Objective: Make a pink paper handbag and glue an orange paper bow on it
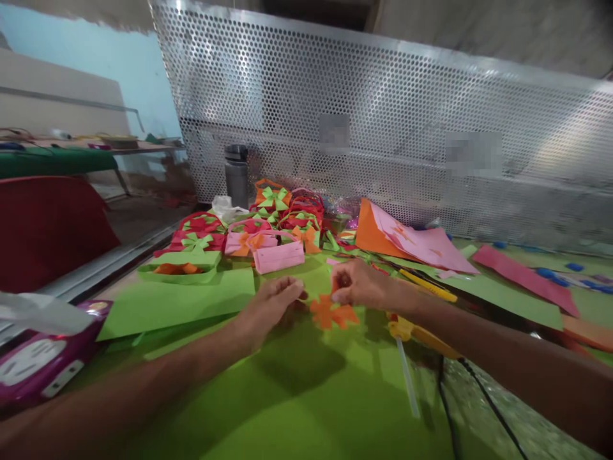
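Observation:
An orange paper bow (332,314) lies on green paper sheets (191,300) in the middle of the table. My right hand (357,284) pinches the top of the bow with its fingers closed. My left hand (274,301) rests just left of the bow, fingers curled together and touching a thin green strip beside it. What the left fingers hold is too small to make out.
Several paper baskets with bows (249,233) stand behind the hands. A yellow glue gun (416,332) with its black cord lies to the right. Pink and orange sheets (412,243) sit at the back right, a grey bottle (237,174) by the perforated metal screen (383,128), a pink case (43,358) at left.

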The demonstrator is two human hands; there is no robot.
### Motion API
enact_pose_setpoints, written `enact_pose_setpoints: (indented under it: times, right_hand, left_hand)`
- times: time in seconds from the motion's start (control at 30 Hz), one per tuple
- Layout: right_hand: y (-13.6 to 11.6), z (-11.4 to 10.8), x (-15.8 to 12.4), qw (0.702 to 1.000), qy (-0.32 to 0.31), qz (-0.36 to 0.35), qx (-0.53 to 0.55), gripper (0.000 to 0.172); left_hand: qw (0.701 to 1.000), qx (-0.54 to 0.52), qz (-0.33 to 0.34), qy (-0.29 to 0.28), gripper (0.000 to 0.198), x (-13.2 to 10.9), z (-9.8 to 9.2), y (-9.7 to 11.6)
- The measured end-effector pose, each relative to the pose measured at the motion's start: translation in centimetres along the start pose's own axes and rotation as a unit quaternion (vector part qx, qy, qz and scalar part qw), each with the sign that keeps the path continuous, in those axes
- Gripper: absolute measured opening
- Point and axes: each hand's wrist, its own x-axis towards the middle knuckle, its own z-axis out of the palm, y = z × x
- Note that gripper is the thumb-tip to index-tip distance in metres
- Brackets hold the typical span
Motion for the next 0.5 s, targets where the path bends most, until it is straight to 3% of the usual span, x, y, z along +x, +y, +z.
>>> enact_pose_setpoints:
  times: [0.1,0.2,0.37,0.5]
  right_hand:
    - [0.0,0.4,-0.5,0.981,0.114,0.001,0.157,0.025]
    - [-0.3,1.8,-1.5,0.943,0.167,0.005,0.289,0.038]
    - [-0.8,4.9,-2.9,0.896,0.165,0.010,0.411,0.036]
    - [-0.9,6.3,-3.0,0.872,0.155,0.014,0.464,0.029]
  left_hand:
    - [0.996,-0.091,0.016,-0.007,0.039,0.0,0.0,-0.2]
    - [0.990,-0.132,0.012,-0.048,0.041,-0.2,0.3,-0.5]
    - [0.976,-0.209,-0.019,-0.053,0.042,-0.9,0.9,-1.1]
    - [0.969,-0.232,-0.040,-0.070,0.024,-1.3,1.3,-1.2]
